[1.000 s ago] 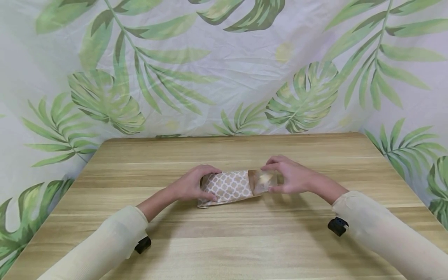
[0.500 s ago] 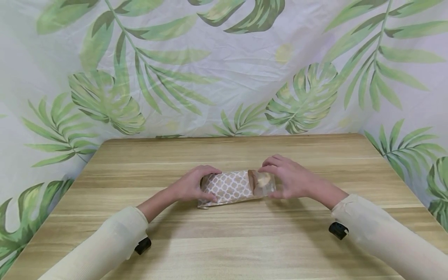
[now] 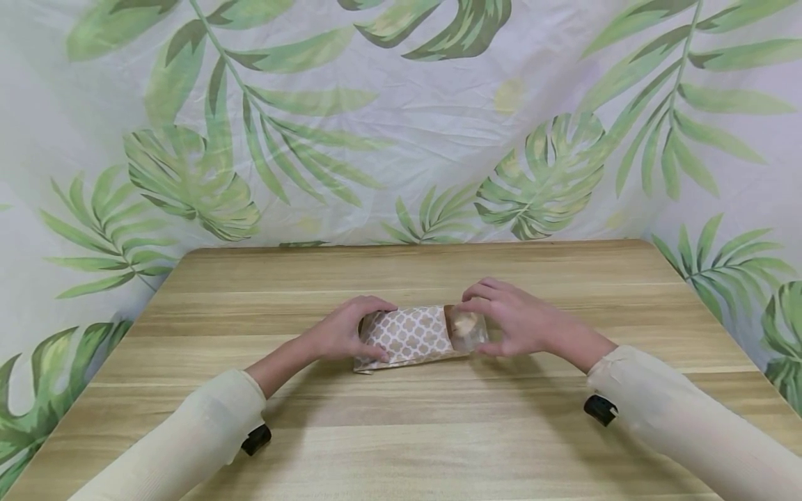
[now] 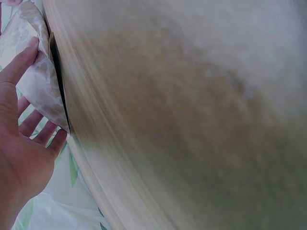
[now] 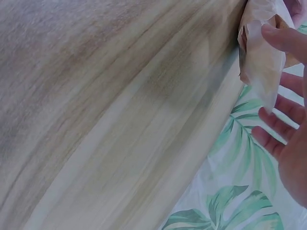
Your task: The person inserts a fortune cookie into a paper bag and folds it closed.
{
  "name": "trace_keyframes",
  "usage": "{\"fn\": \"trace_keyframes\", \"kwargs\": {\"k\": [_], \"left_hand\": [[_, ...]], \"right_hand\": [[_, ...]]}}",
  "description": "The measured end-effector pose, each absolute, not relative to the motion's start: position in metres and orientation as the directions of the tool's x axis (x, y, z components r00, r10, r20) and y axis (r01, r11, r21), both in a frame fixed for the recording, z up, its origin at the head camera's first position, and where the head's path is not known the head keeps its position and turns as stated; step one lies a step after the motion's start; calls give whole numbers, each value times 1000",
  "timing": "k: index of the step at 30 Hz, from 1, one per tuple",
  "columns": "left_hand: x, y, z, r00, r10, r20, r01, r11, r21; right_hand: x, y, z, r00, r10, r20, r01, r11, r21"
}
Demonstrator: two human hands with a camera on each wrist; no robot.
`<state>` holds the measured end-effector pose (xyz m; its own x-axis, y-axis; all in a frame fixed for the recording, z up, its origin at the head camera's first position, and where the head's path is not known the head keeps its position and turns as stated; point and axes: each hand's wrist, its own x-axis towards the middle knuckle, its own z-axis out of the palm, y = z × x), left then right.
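A paper bag [image 3: 410,330] printed with a white and tan lattice lies on its side on the table. My left hand [image 3: 341,327] grips its closed left end, thumb on the near side and fingers on the far side. In the left wrist view the thumb presses the bag's crinkled face. From the bag's right end a clear plastic packet [image 3: 468,332] sticks out, with something pale yellow inside. My right hand [image 3: 520,323] holds the packet's outer end between thumb and fingers. The packet's inner part is hidden in the bag.
The wooden table [image 3: 401,431] reaches back to a leaf-print cloth [image 3: 401,125] hung behind it. Black wrist bands show under both cream sleeves [image 3: 677,410].
My right hand has moved left, and less of the clear packet shows outside the paper bag. The left hand and the bag have stayed in place.
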<state>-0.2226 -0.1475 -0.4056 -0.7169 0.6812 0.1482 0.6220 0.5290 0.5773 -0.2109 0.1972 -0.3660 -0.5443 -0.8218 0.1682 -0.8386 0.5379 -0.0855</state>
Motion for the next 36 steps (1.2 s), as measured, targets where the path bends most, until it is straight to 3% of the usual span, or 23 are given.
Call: {"fn": "trace_keyframes", "kwargs": {"k": [5, 18, 36], "left_hand": [[-223, -147, -406, -716, 682, 148, 624, 530, 575], [-223, -148, -407, -712, 684, 159, 623, 512, 591], [-223, -147, -407, -716, 681, 156, 622, 519, 587]], "right_hand": [[-210, 193, -365, -614, -781, 115, -788, 598, -146], [-212, 189, -365, -700, -703, 127, -694, 627, -355], [-214, 190, -376, -717, -671, 189, -646, 539, -541]]}}
